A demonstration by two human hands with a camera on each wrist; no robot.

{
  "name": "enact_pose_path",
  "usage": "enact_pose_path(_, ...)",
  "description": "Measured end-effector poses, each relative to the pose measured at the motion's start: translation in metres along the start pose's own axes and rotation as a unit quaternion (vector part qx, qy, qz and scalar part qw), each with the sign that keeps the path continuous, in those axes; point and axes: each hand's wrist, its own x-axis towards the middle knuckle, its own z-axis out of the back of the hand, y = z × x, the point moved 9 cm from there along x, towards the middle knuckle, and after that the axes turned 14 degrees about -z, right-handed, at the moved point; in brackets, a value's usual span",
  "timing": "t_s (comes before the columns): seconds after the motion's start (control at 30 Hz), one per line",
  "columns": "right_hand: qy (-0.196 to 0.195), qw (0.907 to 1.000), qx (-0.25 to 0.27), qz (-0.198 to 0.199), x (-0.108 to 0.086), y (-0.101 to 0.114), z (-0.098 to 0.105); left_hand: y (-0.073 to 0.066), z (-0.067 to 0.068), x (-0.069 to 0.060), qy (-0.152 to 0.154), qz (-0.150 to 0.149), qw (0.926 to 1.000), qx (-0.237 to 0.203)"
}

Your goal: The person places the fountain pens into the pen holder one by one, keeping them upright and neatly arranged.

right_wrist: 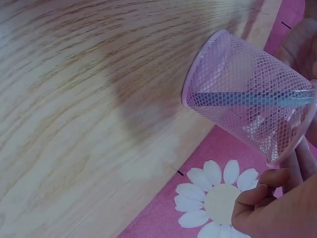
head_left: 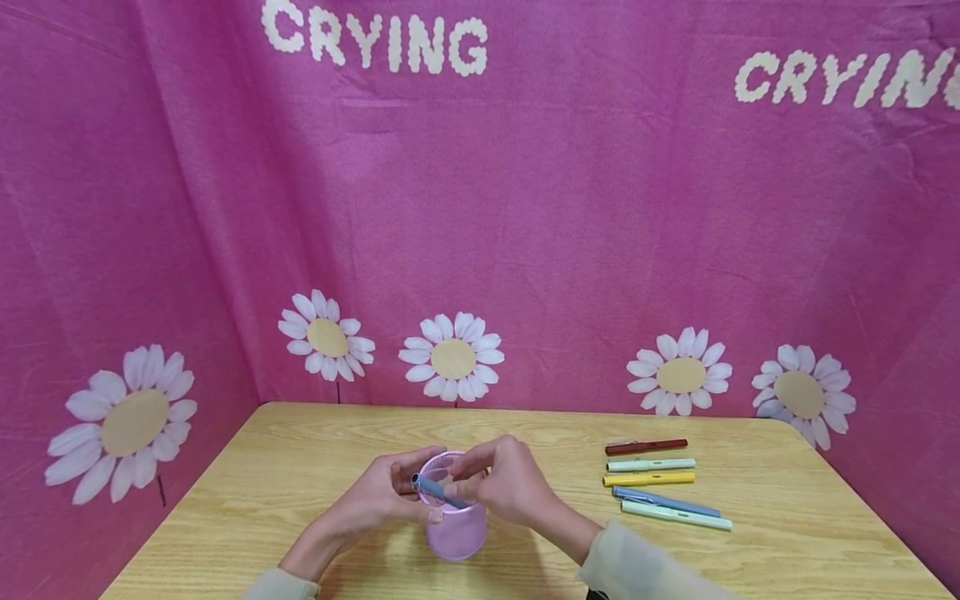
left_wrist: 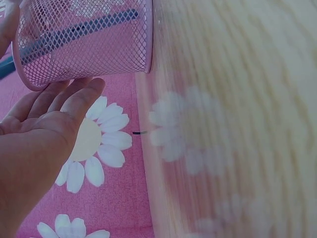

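Note:
A pink mesh pen cup (head_left: 457, 533) stands on the table in front of me, wider at its rim. My left hand (head_left: 381, 496) holds it from the left, thumb at the front near the rim and fingers behind. In the left wrist view, those fingers lie along the mesh. A blue pen (head_left: 431, 487) leans inside the cup, its upper end sticking out over the rim towards my left hand. Through the mesh, the right wrist view shows its lower end near the base. My right hand (head_left: 510, 483) is over the rim, thumb and index finger pinching the pen; their exact contact is partly hidden.
Several pens lie in a rough row on the right of the wooden table (head_left: 337, 442): a dark red pen (head_left: 647, 447), a pale green pen (head_left: 651, 465), a yellow pen (head_left: 648, 479), another blue pen (head_left: 666, 502) and another pale green one. Behind hangs a pink daisy-print cloth (head_left: 555, 250).

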Motion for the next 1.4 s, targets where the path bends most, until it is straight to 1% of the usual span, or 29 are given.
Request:
enact_pose_path(0.13, -0.010, 0.9996, -0.025, 0.004, -0.003, 0.005, 0.009, 0.000, 0.001, 0.000, -0.006, 0.008, 0.9999, 0.006)
enact_pose_path(0.23, -0.016, 0.9989, -0.043, 0.008, -0.008, 0.007, 0.019, 0.000, 0.000, 0.001, -0.004, 0.004, 1.0000, 0.007)
enact_pose_path(0.33, -0.022, 0.9980, -0.059, 0.009, -0.014, 0.006, 0.032, 0.000, 0.000, 0.001, 0.000, -0.002, 1.0000, 0.006)
enact_pose_path(0.47, -0.037, 0.9961, -0.079, 0.009, -0.023, 0.000, 0.054, -0.001, 0.001, 0.001, -0.001, -0.006, 0.9999, 0.015)
enact_pose_path(0.57, -0.051, 0.9937, -0.099, 0.004, -0.032, -0.007, 0.073, -0.001, 0.001, 0.000, -0.005, -0.006, 0.9997, 0.022)
enact_pose_path(0.7, -0.059, 0.9912, -0.118, -0.009, -0.043, -0.020, 0.094, -0.001, 0.002, 0.000, -0.008, -0.006, 0.9997, 0.023)
enact_pose_path(0.87, -0.066, 0.9888, -0.132, -0.024, -0.056, -0.036, 0.116, -0.001, 0.001, 0.000, -0.006, -0.008, 0.9997, 0.022)
enact_pose_path(1.07, -0.070, 0.9853, -0.147, -0.051, -0.068, -0.058, 0.131, 0.000, 0.002, -0.001, -0.008, -0.006, 0.9998, 0.016)
enact_pose_path(1.23, -0.069, 0.9824, -0.166, -0.050, -0.076, -0.075, 0.142, 0.000, 0.002, -0.001, -0.005, -0.007, 0.9998, 0.018)
enact_pose_path(1.33, -0.071, 0.9772, -0.193, -0.052, -0.079, -0.083, 0.149, -0.001, 0.001, -0.001, -0.003, -0.010, 0.9998, 0.018)
enact_pose_path(1.4, -0.069, 0.9729, -0.212, -0.062, -0.081, -0.089, 0.152, 0.000, 0.001, -0.001, -0.005, -0.010, 0.9998, 0.018)
